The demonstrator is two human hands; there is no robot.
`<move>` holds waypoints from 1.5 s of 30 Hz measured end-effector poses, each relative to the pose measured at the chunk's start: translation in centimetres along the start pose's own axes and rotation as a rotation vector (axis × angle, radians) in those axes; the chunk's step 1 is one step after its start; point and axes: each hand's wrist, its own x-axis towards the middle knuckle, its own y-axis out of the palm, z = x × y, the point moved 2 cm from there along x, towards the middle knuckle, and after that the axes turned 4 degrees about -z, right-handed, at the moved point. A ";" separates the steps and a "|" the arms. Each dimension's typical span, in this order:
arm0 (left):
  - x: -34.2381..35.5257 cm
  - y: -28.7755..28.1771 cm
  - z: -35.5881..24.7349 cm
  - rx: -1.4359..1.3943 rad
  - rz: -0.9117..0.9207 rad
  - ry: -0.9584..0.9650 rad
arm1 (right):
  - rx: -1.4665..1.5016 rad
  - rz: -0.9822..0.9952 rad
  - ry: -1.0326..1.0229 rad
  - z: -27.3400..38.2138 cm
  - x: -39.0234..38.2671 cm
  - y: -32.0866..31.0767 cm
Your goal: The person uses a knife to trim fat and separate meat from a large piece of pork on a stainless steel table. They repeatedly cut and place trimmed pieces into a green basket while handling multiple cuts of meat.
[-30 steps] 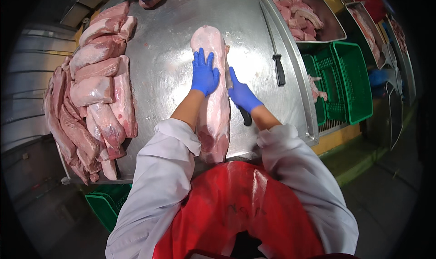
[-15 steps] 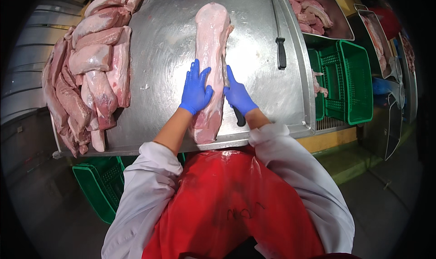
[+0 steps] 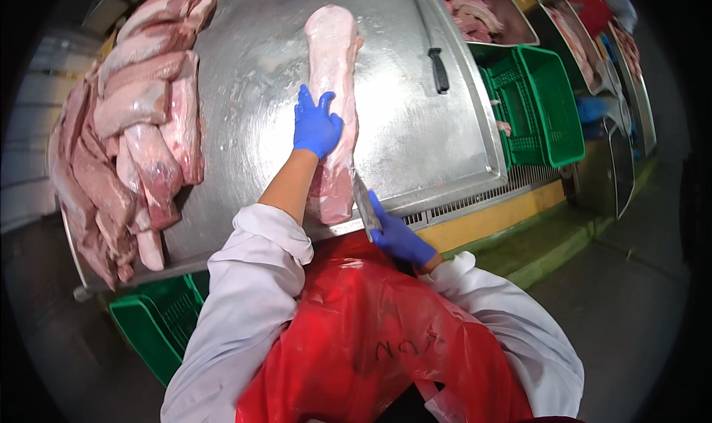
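Note:
A long, pale piece of meat (image 3: 331, 52), like a pork loin, lies lengthwise on the steel table (image 3: 252, 74). My left hand (image 3: 319, 123), in a blue glove, rests on its left side with the fingers spread. Near the table's front edge, my right hand (image 3: 400, 238), also blue-gloved, is closed around a knife (image 3: 363, 200). The blade points away from me, its tip just right of the meat's near end; whether it touches the meat I cannot tell. The knife's handle is hidden in my grip.
Several cuts of meat (image 3: 133, 100) are heaped along the table's left side. A black-handled sharpening steel (image 3: 439, 71) lies at the right. Beyond the raised edge stand a green crate (image 3: 549, 104) and a metal tub of meat (image 3: 512, 11). Another green crate (image 3: 148, 326) sits below left.
My right hand has come away from the meat's side, moving toward me and right with the knife. My left hand stays on the meat. The whole view has shifted and turned slightly.

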 end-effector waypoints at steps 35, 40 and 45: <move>-9.7 -20.6 -5.2 -0.916 -0.346 -0.257 | -0.049 -0.025 -0.092 -0.4 8.7 -24.2; -10.6 -24.6 -4.9 -0.815 -0.453 -0.311 | -0.197 0.258 -0.507 4.3 18.8 -11.0; -15.3 -29.0 -3.6 -1.018 -0.644 -0.323 | -0.681 0.628 -0.582 8.4 17.6 -5.9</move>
